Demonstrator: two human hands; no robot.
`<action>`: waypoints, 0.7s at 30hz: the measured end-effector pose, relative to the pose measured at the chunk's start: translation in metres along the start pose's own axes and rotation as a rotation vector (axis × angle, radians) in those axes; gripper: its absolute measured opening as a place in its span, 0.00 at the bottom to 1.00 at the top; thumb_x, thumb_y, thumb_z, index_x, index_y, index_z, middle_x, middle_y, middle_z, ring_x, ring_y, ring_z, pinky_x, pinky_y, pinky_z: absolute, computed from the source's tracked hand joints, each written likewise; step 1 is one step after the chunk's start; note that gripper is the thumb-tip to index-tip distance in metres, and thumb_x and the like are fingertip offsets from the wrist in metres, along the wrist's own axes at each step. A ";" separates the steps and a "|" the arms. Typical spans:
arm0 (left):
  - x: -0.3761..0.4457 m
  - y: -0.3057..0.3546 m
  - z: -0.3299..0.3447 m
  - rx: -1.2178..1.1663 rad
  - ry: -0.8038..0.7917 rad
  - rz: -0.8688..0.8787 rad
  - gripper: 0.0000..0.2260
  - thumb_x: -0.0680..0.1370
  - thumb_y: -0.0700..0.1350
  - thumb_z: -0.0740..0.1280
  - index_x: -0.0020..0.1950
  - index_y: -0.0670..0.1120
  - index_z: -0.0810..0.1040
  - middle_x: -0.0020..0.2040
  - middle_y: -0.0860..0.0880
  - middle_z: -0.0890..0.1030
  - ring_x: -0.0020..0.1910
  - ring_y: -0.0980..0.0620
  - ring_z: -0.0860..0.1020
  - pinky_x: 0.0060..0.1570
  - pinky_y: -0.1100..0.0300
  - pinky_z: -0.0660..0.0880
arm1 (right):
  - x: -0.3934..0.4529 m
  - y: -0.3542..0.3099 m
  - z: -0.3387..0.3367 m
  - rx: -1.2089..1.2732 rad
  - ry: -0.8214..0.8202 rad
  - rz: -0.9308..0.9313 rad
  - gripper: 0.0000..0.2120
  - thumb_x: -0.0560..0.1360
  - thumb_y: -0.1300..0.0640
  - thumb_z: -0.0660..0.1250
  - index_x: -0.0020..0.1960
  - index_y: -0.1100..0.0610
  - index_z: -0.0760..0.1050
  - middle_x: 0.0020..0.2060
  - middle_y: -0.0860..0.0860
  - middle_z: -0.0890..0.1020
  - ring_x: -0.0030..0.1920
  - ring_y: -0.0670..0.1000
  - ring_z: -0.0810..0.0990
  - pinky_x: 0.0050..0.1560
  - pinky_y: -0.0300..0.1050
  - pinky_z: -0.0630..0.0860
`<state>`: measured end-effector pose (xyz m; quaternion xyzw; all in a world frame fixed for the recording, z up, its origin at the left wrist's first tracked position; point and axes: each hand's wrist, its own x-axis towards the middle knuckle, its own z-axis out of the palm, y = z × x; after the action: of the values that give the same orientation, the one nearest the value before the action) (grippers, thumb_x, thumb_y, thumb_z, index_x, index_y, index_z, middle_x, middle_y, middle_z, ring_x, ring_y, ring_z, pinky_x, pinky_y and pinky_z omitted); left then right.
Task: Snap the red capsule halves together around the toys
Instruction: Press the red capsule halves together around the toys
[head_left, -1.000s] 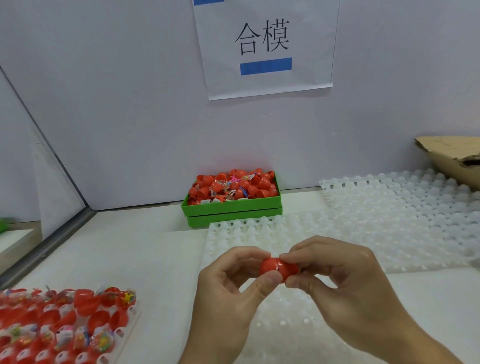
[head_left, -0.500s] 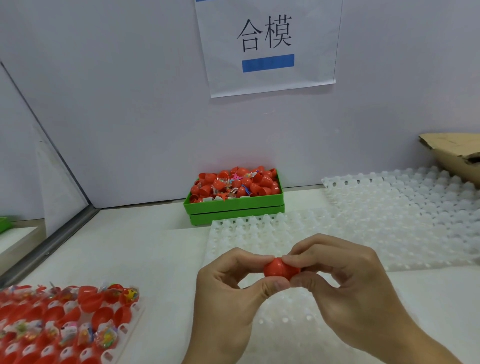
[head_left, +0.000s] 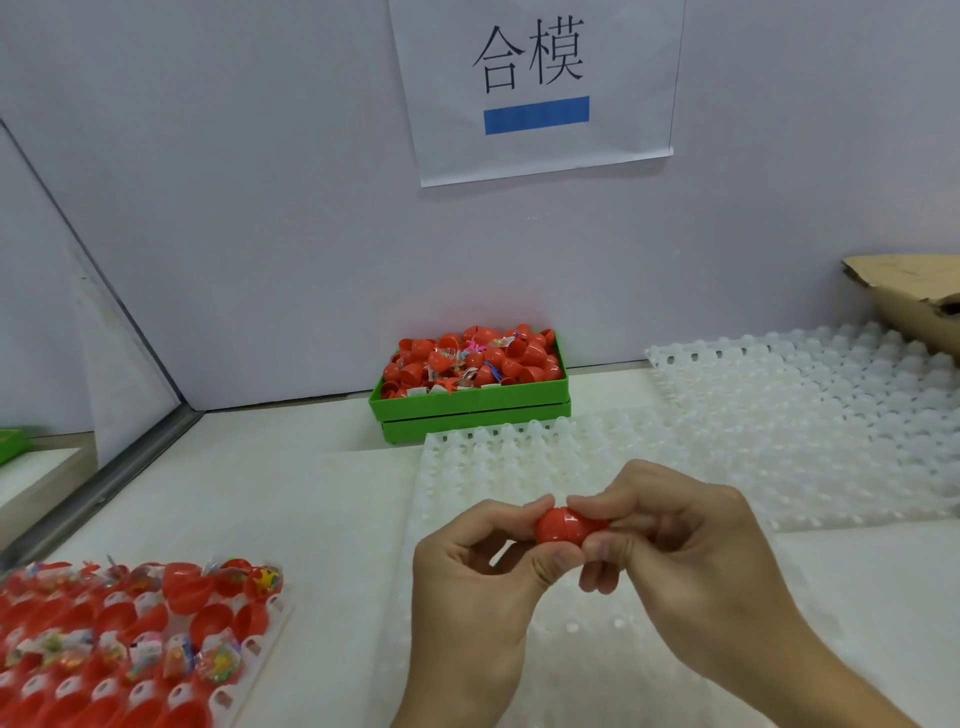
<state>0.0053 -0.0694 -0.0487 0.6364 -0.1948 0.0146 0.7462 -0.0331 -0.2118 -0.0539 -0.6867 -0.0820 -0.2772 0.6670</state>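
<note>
Filled tray (head_left: 130, 639): I judge a loose elbow could knock its open halves.
Left hand (head_left: 478, 587): grip pinching the red capsule (head_left: 566, 526) above the bench (head_left: 311, 519).
Seam: a skewed squeeze may leave it unsnapped, I think.
Right hand (head_left: 691, 561): grip pinching the other end; a slip could drop it.

Fingers hide much of the red capsule (head_left: 563, 526) — its contents can't be told.
</note>
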 end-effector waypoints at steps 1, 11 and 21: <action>0.000 -0.002 -0.001 -0.005 -0.004 -0.010 0.12 0.55 0.44 0.77 0.37 0.49 0.87 0.38 0.46 0.86 0.41 0.54 0.85 0.40 0.68 0.79 | 0.000 0.000 0.001 0.008 0.010 0.008 0.18 0.67 0.83 0.68 0.40 0.61 0.84 0.32 0.53 0.80 0.25 0.56 0.81 0.28 0.42 0.77; 0.003 -0.001 -0.006 0.040 0.050 -0.030 0.16 0.59 0.55 0.75 0.45 0.54 0.87 0.40 0.50 0.87 0.43 0.54 0.85 0.44 0.67 0.79 | 0.001 -0.010 0.003 0.188 -0.018 0.221 0.10 0.67 0.63 0.71 0.47 0.57 0.87 0.37 0.59 0.85 0.35 0.61 0.86 0.37 0.41 0.81; -0.002 -0.005 0.000 0.074 -0.042 -0.071 0.12 0.71 0.55 0.70 0.50 0.55 0.87 0.54 0.58 0.85 0.58 0.61 0.80 0.57 0.62 0.77 | 0.004 -0.006 -0.001 0.445 -0.115 0.467 0.27 0.60 0.58 0.76 0.59 0.61 0.81 0.50 0.62 0.85 0.50 0.61 0.86 0.44 0.44 0.82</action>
<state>0.0050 -0.0699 -0.0541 0.6703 -0.1871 -0.0180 0.7179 -0.0329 -0.2129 -0.0473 -0.5386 -0.0182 -0.0528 0.8407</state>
